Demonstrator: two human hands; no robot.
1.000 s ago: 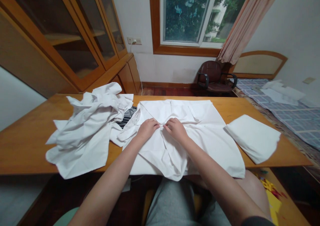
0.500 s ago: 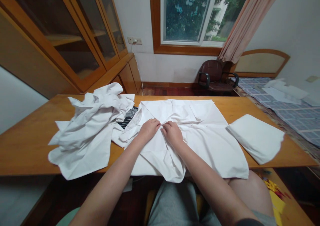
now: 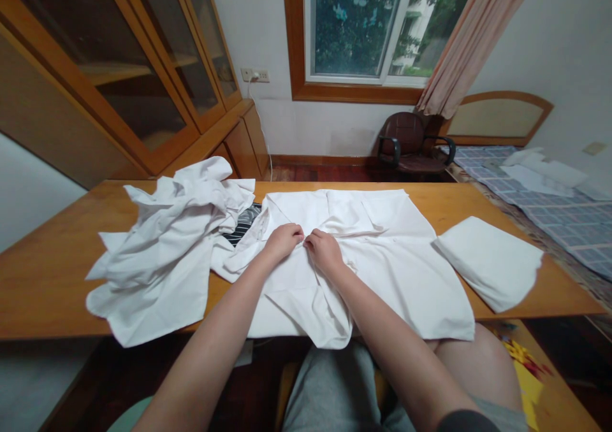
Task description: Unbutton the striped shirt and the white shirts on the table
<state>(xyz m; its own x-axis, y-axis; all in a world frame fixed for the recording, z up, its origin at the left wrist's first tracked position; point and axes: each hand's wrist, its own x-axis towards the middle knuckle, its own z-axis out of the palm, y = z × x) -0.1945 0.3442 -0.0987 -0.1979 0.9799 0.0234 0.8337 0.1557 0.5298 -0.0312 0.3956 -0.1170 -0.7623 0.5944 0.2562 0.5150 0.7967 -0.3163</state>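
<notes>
A white shirt [image 3: 406,273] lies spread across the wooden table, its lower edge hanging over the front rim. Near its middle, my left hand [image 3: 285,238] is closed, thumb and fingers pinching the cloth along the front opening. Right beside it, my right hand [image 3: 324,248] also pinches the cloth, the fingertips of both hands almost meeting. Any button between the fingers is too small to make out. Creases run from the pinched spot toward the front edge, where a fold of cloth bunches up between my forearms.
On the left of the table [image 3: 43,273] lies a loose heap of white cloth [image 3: 162,247], with a black-and-white striped piece [image 3: 243,225] beside it. A folded white garment [image 3: 492,263] rests at the right. Beyond are a cabinet [image 3: 191,126], an armchair [image 3: 411,142] and a bed [image 3: 564,215].
My fingers have curled in more tightly at the shirt's front, and a small gap shows between the hands. The shirt and the other cloths lie as before; the view has shifted slightly.
</notes>
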